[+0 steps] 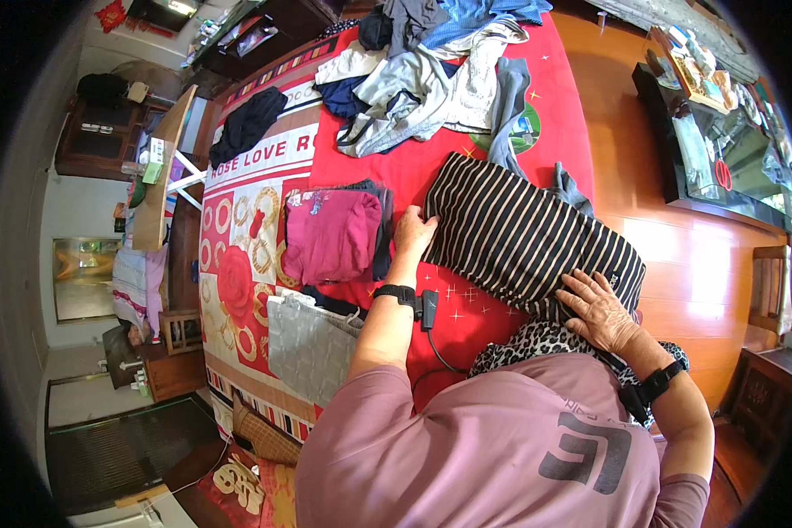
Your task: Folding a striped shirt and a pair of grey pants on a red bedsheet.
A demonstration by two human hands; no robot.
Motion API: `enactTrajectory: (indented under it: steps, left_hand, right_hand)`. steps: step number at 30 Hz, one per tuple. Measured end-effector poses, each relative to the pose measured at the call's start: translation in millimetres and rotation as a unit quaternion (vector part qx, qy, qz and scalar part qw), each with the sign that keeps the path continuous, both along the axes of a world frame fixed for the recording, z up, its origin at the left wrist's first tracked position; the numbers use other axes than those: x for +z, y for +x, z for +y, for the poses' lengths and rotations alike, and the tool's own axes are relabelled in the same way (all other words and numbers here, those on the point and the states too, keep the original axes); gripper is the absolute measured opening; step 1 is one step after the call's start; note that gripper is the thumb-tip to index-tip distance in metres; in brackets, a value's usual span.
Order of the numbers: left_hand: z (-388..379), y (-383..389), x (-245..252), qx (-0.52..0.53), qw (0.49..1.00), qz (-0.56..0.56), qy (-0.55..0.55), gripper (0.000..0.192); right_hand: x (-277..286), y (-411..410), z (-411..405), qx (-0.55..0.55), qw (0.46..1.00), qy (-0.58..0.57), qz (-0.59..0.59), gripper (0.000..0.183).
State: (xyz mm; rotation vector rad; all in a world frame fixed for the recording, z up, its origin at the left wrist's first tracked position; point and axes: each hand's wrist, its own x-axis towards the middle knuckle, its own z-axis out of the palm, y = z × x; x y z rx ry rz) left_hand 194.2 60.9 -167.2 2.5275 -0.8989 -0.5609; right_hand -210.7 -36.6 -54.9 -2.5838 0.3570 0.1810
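A black garment with light stripes (521, 231) lies folded into a long shape across the bed's edge and a leopard-print cloth (534, 343). My left hand (414, 231) grips its left end, with the thumb on top and the fingers partly hidden. On its lower right part my right hand (594, 307) lies flat, fingers spread. Left of my left hand sits a stack of folded clothes with a magenta garment (333, 234) on top. Nearer to me is a folded grey patterned cloth (313, 346).
Loose clothes (409, 99) lie heaped at the bed's far end, with a black garment (247, 125) to their left. A grey garment (509, 119) trails beside the striped one. At right stands a glass-topped table (719, 152) bearing red-handled scissors (723, 175).
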Motion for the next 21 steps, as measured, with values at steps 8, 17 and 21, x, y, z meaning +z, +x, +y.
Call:
enactTrajectory:
  steps: [8, 17, 21]
  left_hand:
    - [6.5, 25.8, -21.1, -0.044, 0.998, 0.047, -0.005, 0.041]
    - [24.4, 35.7, 2.3, 0.009, 0.938, 0.303, -0.168, 0.03]
    - [20.3, 26.1, 22.8, 0.028, 0.852, 0.513, -0.105, 0.031]
  right_hand:
    - [8.5, 10.1, -8.3, 0.02, 0.999, 0.025, -0.04, 0.05]
    - [45.5, 60.2, -38.8, -0.016, 0.976, 0.157, -0.149, 0.038]
    - [32.5, 84.6, -46.4, -0.066, 0.956, 0.266, -0.104, 0.041]
